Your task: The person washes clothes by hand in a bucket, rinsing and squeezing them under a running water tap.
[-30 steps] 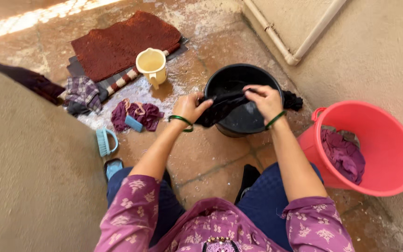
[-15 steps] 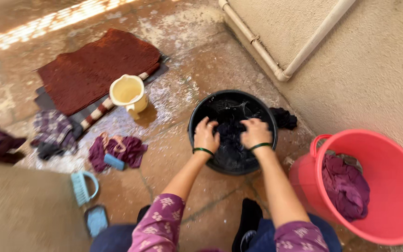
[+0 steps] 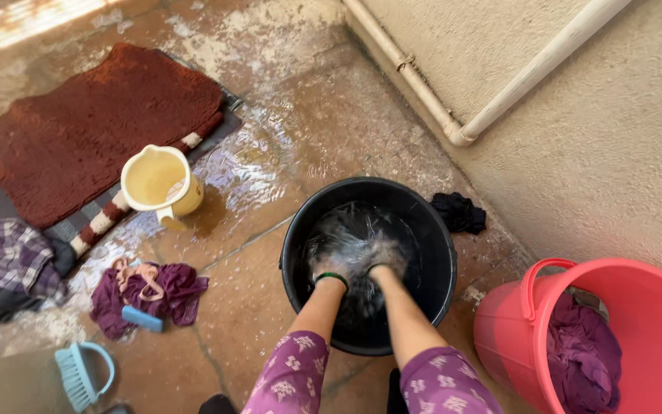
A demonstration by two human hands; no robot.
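A black bucket (image 3: 293, 230) of water stands on the wet stone floor in front of me. Both my hands are plunged into it, side by side. My left hand (image 3: 329, 270), with a green bangle at the wrist, and my right hand (image 3: 386, 259) press into a dark garment (image 3: 354, 230) in the churning water. The fingers are blurred by the splashing, but they look closed on the cloth. My purple patterned sleeves show at the bottom edge.
A red bucket (image 3: 499, 322) holding purple cloth (image 3: 584, 353) stands at right by the wall. Left lie a yellow jug (image 3: 158, 180), a red mat (image 3: 93, 123), a purple garment (image 3: 166, 287), a blue soap bar (image 3: 142, 318), a scrubbing brush (image 3: 82, 374) and checked cloth (image 3: 13, 257). A small black cloth (image 3: 460, 212) lies behind the bucket.
The dark garment, held above the black bucket's rim a second ago, has gone down into the water with both hands. My view has moved in closer over the bucket.
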